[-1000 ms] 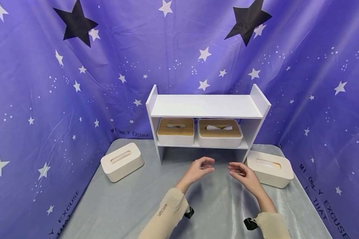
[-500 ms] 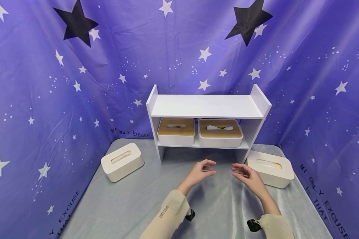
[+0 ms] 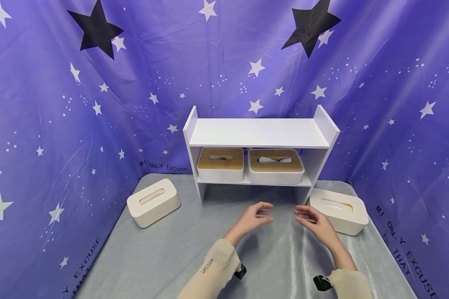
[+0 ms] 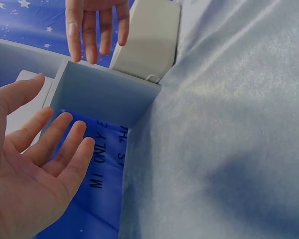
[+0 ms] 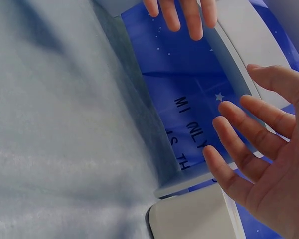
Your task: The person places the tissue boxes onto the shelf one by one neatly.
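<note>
My left hand hovers in front of the white shelf, fingers relaxed and apart, holding nothing. Facing it across a gap is my right hand, also loosely spread with nothing in it; in the head view it overlaps the left side of a cream tissue box. Both wrist views show the bare palms. On the shelf's middle board stand two white tissue boxes with wooden lids, the left one and the right one, the latter with tissue showing in its slot.
A second cream tissue box lies at an angle on the left of the grey cloth-covered table. The other cream box stands by the shelf's right leg. A purple star-patterned curtain encloses the back and both sides.
Both hands have drifted slightly to the right, and the gap between them stays about the same. The boxes and the shelf have not moved.
</note>
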